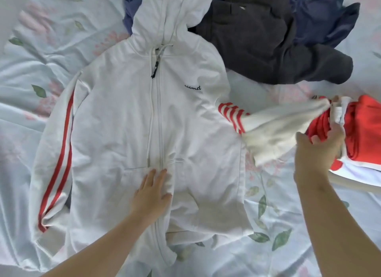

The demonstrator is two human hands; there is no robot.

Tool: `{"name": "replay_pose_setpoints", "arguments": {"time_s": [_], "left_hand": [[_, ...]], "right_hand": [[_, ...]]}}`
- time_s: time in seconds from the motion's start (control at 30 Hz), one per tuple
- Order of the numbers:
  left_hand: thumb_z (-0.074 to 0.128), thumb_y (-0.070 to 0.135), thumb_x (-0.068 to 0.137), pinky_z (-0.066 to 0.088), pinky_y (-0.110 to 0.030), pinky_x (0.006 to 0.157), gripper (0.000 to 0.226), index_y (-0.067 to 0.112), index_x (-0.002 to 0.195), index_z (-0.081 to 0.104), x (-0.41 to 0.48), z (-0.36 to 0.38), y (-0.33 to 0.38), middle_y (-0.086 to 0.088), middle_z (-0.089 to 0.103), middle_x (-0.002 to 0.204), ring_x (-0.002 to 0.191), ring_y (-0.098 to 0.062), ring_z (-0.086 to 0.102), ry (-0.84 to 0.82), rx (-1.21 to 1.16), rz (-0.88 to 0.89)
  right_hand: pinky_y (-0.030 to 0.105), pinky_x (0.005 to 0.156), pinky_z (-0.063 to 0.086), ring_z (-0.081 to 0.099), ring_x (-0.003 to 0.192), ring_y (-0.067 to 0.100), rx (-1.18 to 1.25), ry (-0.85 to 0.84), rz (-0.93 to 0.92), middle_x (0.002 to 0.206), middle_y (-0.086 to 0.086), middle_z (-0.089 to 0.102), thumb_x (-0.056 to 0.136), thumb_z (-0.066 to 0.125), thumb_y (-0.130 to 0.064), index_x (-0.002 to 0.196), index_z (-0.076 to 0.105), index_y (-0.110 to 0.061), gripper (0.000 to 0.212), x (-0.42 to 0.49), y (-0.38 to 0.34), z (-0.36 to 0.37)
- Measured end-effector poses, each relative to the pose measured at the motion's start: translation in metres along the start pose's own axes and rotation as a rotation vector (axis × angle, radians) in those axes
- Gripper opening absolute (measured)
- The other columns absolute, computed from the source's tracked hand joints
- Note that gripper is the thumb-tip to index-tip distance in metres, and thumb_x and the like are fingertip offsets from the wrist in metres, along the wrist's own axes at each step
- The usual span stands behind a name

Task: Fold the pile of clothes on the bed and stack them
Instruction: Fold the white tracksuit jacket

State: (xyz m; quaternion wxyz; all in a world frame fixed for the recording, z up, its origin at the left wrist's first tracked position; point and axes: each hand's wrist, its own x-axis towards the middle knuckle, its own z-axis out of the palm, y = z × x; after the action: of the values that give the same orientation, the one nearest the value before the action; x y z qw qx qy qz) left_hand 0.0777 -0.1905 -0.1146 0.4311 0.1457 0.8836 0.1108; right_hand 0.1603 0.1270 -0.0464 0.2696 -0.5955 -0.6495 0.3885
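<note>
Head view: a white zip hoodie (123, 122) with red sleeve stripes lies face up at frame centre on a floral bed sheet (31, 70). Black chest script (192, 88) reads roughly "ecamet"; the black zip tag (155, 69) is illegible. The left hand (152, 192) rests flat by the zip. At right, the right hand (321, 144) grips the stretched sleeve (278, 122) beside folded red clothing (365, 128). Dark unfolded clothes (268, 33) lie at the upper right.

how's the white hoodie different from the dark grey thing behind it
The white hoodie is spread out flat, front up; the dark grey garment lies crumpled in the pile. The hoodie has red sleeve stripes; the grey garment looks plain. The left hand presses the hoodie and the right hand holds its sleeve; nothing touches the grey garment. Both lie unfolded on the floral sheet.
</note>
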Motion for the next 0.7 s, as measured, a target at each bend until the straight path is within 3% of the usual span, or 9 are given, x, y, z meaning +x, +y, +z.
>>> {"name": "replay_pose_setpoints", "arguments": {"time_s": [0.1, 0.17, 0.23, 0.33, 0.4, 0.5, 0.57, 0.63, 0.7], "left_hand": [[0.041, 0.037, 0.096, 0.022, -0.035, 0.113, 0.063, 0.035, 0.149, 0.007, -0.011, 0.011, 0.006, 0.003, -0.001, 0.159, 0.146, -0.016, 0.004, 0.115, 0.022, 0.003], [0.047, 0.039, 0.094, 0.023, -0.039, 0.113, 0.064, 0.031, 0.149, 0.014, -0.019, 0.022, 0.008, -0.004, 0.011, 0.158, 0.146, -0.023, 0.012, 0.218, 0.112, 0.039], [0.062, 0.042, 0.084, 0.037, -0.048, 0.103, 0.066, 0.022, 0.14, 0.033, -0.026, 0.035, 0.005, -0.013, 0.037, 0.147, 0.135, -0.033, 0.035, 0.337, 0.192, 0.143], [0.049, 0.055, 0.075, 0.044, -0.051, 0.092, 0.064, 0.021, 0.129, 0.043, -0.038, 0.052, -0.004, -0.012, 0.047, 0.133, 0.122, -0.031, 0.041, 0.394, 0.234, 0.19], [0.046, 0.054, 0.071, 0.042, -0.055, 0.094, 0.068, 0.021, 0.13, 0.042, -0.049, 0.063, -0.011, -0.011, 0.042, 0.133, 0.121, -0.032, 0.039, 0.419, 0.222, 0.194], [0.07, 0.041, 0.065, 0.041, -0.058, 0.095, 0.079, 0.02, 0.134, 0.037, -0.063, 0.08, -0.025, -0.015, 0.038, 0.136, 0.121, -0.038, 0.04, 0.409, 0.144, 0.118], [0.08, 0.024, 0.066, 0.042, -0.055, 0.096, 0.088, 0.023, 0.138, 0.028, -0.069, 0.085, -0.033, -0.016, 0.039, 0.138, 0.12, -0.04, 0.045, 0.367, 0.019, 0.039], [0.069, 0.015, 0.08, 0.044, -0.048, 0.095, 0.081, 0.029, 0.143, 0.019, -0.07, 0.079, -0.036, -0.011, 0.04, 0.142, 0.122, -0.037, 0.047, 0.338, -0.075, 0.003], [0.052, 0.013, 0.091, 0.048, -0.038, 0.082, 0.067, 0.03, 0.146, 0.018, -0.07, 0.069, -0.038, -0.005, 0.044, 0.14, 0.111, -0.029, 0.054, 0.312, -0.16, -0.042]], "right_hand": [[0.041, 0.102, 0.041, 0.049, 0.116, 0.022, -0.212, -0.288, 0.012, 0.128, 0.004, 0.049, 0.087, 0.055, -0.004, 0.135, 0.042, -0.011, 0.05, -0.032, 0.037, 0.008], [0.04, 0.096, 0.044, 0.053, 0.114, 0.03, -0.386, -0.502, 0.171, 0.129, 0.012, 0.053, 0.089, 0.058, -0.012, 0.131, 0.047, -0.01, 0.044, -0.063, 0.073, 0.01], [0.032, 0.083, 0.041, 0.055, 0.102, 0.029, -0.397, -0.623, 0.391, 0.118, 0.012, 0.057, 0.088, 0.064, -0.023, 0.123, 0.048, -0.008, 0.042, -0.094, 0.092, 0.006], [0.029, 0.074, 0.04, 0.056, 0.084, 0.017, -0.267, -0.662, 0.492, 0.095, 0.001, 0.06, 0.084, 0.069, -0.031, 0.111, 0.048, -0.007, 0.042, -0.127, 0.109, -0.005], [0.028, 0.075, 0.047, 0.061, 0.09, 0.018, -0.064, -0.644, 0.576, 0.099, 0.004, 0.063, 0.084, 0.07, -0.028, 0.116, 0.049, -0.006, 0.044, -0.143, 0.118, -0.014], [0.033, 0.079, 0.05, 0.062, 0.096, 0.023, 0.261, -0.551, 0.774, 0.106, 0.007, 0.062, 0.081, 0.07, -0.019, 0.119, 0.044, -0.009, 0.048, -0.165, 0.128, -0.029], [0.032, 0.078, 0.049, 0.063, 0.097, 0.024, 0.361, -0.561, 0.85, 0.107, 0.008, 0.063, 0.064, 0.08, -0.016, 0.116, 0.045, -0.008, 0.063, -0.183, 0.134, -0.036], [0.03, 0.079, 0.048, 0.064, 0.096, 0.022, 0.344, -0.633, 0.845, 0.104, 0.006, 0.067, 0.06, 0.081, -0.012, 0.113, 0.052, -0.007, 0.06, -0.199, 0.135, -0.038], [0.03, 0.078, 0.05, 0.066, 0.091, 0.02, 0.279, -0.656, 0.766, 0.092, 0.001, 0.073, 0.072, 0.074, -0.008, 0.109, 0.059, -0.008, 0.04, -0.209, 0.132, -0.038]]}}
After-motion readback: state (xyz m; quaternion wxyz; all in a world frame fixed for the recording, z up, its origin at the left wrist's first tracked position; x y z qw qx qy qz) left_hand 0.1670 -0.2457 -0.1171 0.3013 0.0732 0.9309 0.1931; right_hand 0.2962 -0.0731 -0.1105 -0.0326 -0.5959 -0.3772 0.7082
